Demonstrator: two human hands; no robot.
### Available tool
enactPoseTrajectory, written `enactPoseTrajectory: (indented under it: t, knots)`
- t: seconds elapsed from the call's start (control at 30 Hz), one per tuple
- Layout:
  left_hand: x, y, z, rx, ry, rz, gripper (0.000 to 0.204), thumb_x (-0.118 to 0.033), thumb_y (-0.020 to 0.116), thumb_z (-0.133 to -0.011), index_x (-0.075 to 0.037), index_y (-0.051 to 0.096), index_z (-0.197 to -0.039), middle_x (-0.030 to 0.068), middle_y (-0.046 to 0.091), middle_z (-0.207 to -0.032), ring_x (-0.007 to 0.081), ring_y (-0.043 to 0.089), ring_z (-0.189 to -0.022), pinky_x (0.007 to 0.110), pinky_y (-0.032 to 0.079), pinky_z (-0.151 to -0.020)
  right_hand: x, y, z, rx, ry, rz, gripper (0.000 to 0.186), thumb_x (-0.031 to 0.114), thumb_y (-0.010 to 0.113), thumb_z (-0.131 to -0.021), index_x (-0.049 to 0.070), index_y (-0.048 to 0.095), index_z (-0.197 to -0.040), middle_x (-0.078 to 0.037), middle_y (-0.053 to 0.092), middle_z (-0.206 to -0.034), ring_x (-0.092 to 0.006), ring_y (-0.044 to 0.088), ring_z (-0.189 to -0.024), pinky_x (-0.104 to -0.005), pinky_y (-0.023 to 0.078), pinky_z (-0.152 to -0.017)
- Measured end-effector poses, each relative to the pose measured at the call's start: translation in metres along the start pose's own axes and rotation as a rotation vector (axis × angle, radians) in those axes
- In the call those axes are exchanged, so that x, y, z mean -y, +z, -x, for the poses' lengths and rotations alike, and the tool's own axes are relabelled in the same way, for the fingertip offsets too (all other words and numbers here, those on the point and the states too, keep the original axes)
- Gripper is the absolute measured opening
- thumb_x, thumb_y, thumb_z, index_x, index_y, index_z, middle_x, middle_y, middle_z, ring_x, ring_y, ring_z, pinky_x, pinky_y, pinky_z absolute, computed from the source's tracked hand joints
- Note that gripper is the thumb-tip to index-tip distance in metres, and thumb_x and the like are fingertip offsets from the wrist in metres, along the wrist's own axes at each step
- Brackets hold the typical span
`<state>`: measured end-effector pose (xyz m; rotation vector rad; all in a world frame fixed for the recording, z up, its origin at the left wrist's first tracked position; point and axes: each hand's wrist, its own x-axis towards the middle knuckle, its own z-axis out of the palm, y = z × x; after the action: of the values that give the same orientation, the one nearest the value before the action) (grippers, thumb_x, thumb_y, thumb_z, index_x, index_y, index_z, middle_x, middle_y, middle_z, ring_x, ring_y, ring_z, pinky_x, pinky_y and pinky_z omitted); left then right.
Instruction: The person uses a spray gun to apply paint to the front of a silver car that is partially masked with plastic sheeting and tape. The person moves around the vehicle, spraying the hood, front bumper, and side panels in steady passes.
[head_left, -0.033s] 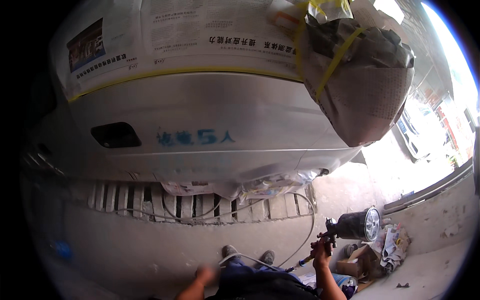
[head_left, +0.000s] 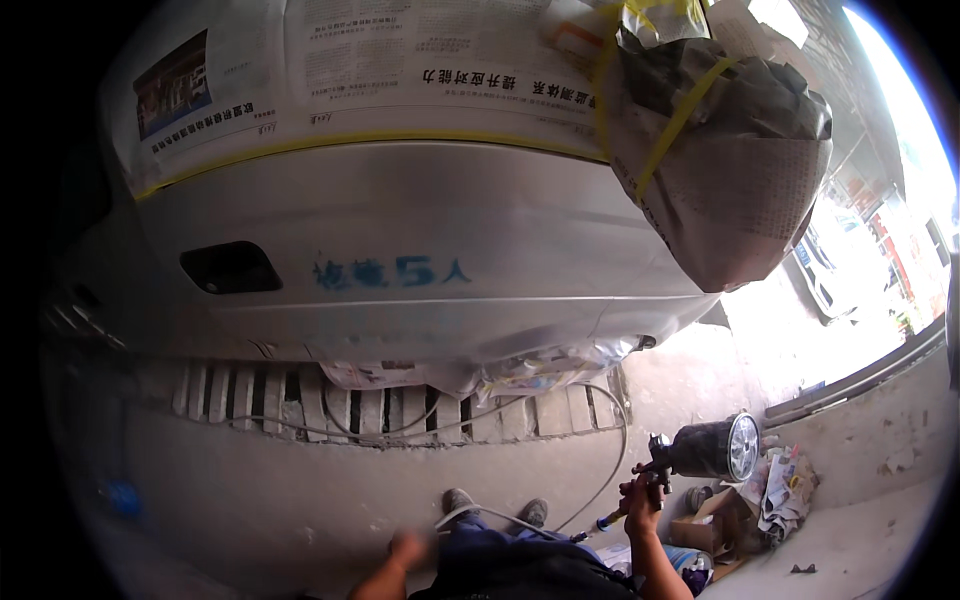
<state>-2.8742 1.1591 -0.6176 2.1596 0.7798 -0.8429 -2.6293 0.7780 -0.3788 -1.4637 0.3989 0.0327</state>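
My right hand grips a spray gun with a dark cup, a pale hose trailing from it toward the floor. My left hand is low beside my legs, blurred, so its fingers cannot be made out. In front of me is a silver car body with blue stencilled marks and a black handle recess. Newspaper edged with yellow tape covers its upper part, and a bulging paper wrap bound with tape covers the right end.
A slotted concrete drain with hose loops runs below the car. Cardboard and scrap paper lie at my right by a wall. A white car stands outside the opening. A blue object is at the far left.
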Motion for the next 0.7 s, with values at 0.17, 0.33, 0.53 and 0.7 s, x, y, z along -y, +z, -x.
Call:
enactPoseTrajectory:
  t: [0.17, 0.33, 0.53, 0.7]
  knots:
    - [0.015, 0.007, -0.006, 0.061, 0.081, -0.047, 0.040, -0.033, 0.057, -0.082, -0.006, 0.058, -0.111, 0.0210, 0.062, -0.103, 0.0352, 0.062, -0.096, 0.046, 0.049, -0.081, 0.002, -0.003, 0.007, -0.032, -0.095, 0.032, 0.027, 0.024, 0.057, -0.091, 0.009, 0.052, -0.112, -0.001, 0.055, -0.068, -0.0074, 0.051, -0.051, -0.0209, 0.035, -0.041]
    - [0.038, 0.009, -0.029, 0.210, 0.090, -0.389, 0.033, -0.026, 0.054, -0.081, -0.002, 0.064, -0.101, 0.0233, 0.063, -0.100, 0.0362, 0.062, -0.096, 0.045, 0.049, -0.081, 0.010, -0.005, 0.011, -0.067, -0.053, 0.100, 0.030, 0.028, 0.055, -0.092, 0.007, 0.054, -0.113, -0.006, 0.060, -0.068, -0.0070, 0.048, -0.048, -0.0220, 0.035, -0.042]
    - [-0.032, -0.019, -0.019, 0.133, -0.021, -0.234, 0.033, -0.024, 0.054, -0.078, -0.002, 0.064, -0.100, 0.0239, 0.062, -0.103, 0.0369, 0.061, -0.098, 0.044, 0.049, -0.083, 0.005, -0.040, 0.011, -0.105, -0.055, 0.084, 0.027, 0.019, 0.056, -0.090, 0.006, 0.054, -0.114, -0.006, 0.061, -0.072, -0.0051, 0.042, -0.047, -0.0213, 0.033, -0.042]
    - [-0.063, -0.014, -0.021, 0.106, 0.014, -0.341, 0.034, -0.025, 0.055, -0.077, -0.002, 0.064, -0.100, 0.0239, 0.062, -0.103, 0.0377, 0.060, -0.098, 0.044, 0.048, -0.083, -0.012, -0.081, -0.001, -0.067, -0.055, 0.033, 0.028, 0.017, 0.055, -0.090, 0.006, 0.054, -0.116, -0.005, 0.061, -0.073, -0.0034, 0.041, -0.050, -0.0204, 0.033, -0.044]
